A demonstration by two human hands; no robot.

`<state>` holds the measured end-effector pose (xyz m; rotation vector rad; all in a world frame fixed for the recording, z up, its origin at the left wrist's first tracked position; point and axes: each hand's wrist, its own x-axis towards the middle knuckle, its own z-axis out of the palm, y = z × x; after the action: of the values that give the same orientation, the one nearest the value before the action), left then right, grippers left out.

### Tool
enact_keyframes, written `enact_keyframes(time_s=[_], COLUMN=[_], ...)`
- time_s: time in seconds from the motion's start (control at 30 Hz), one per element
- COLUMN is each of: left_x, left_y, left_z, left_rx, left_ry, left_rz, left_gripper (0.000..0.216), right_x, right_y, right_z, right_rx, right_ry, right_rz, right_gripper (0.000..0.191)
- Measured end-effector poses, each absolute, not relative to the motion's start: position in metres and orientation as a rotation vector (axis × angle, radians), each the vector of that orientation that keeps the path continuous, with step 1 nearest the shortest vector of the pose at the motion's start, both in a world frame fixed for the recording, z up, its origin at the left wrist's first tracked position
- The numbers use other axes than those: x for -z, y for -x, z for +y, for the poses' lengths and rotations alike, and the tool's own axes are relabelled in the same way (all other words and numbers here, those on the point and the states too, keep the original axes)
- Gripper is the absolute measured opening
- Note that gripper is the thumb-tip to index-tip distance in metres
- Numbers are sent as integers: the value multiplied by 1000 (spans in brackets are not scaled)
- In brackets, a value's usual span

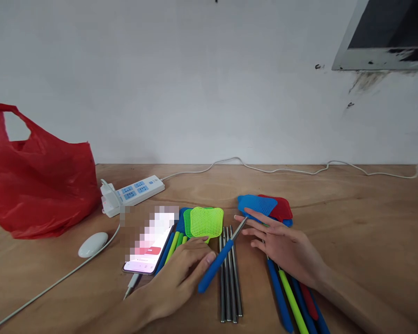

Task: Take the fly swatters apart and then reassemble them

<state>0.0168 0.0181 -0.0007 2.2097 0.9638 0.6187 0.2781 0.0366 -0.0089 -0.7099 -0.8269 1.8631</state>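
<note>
Two hands low | left hand (181,273) pinches blue handle (214,267) | right hand (282,246) flat, grip open, on swatters (264,206)

Blue-handled fly swatter (220,260) with steel shaft, slanted between both hands, head among blue and red swatters (268,207).

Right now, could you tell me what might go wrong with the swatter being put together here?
The blue handle in the left hand lies askew over loose metal rods; a nudge could roll them. The right hand lies across finished swatters and might scatter them. The phone beside the left hand could be bumped.
</note>
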Motion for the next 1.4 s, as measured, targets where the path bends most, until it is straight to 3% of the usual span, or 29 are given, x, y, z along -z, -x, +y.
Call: enact_keyframes(time_s=[0.1,0.23,0.4,0.6,0.8,0.9,1.0,1.13,1.4], left_x=[-2,1,15,12,15,21,23,21,13], left_y=[-15,-15,-18,-12,-7,-4,-2,-2,-4], left_z=[18,18,19,25,24,23,22,21,19], left_rx=[-660,-599,-584,-563,-610,-624,-615,-591,-558], left_ry=[-1922,-1642,-1460,-1654,-2023,-2081,-2120,-2133,-2150], left_rz=[996,909,829,1120,1211,1221,1192,1173,1136], left_gripper=[59,43,58,53,39,39,38,36,33], right_x=[11,12,15,41,39,30,24,23,30], right_y=[-277,-275,-276,-278,-274,-275,-282,-290,-292], right_z=[33,29,31,33,28,29,33,40,46], right_rx=[-1836,-1837,-1786,-1512,-1431,-1183,-657,-43,211], right_ry=[668,626,663,1011,1078,1089,1104,1009,960], right_rz=[-942,-1062,-1155,-1423,-1522,-1592,-1789,-2098,-2348], right_gripper=[52,57,58,69,66,48,32,30,16])
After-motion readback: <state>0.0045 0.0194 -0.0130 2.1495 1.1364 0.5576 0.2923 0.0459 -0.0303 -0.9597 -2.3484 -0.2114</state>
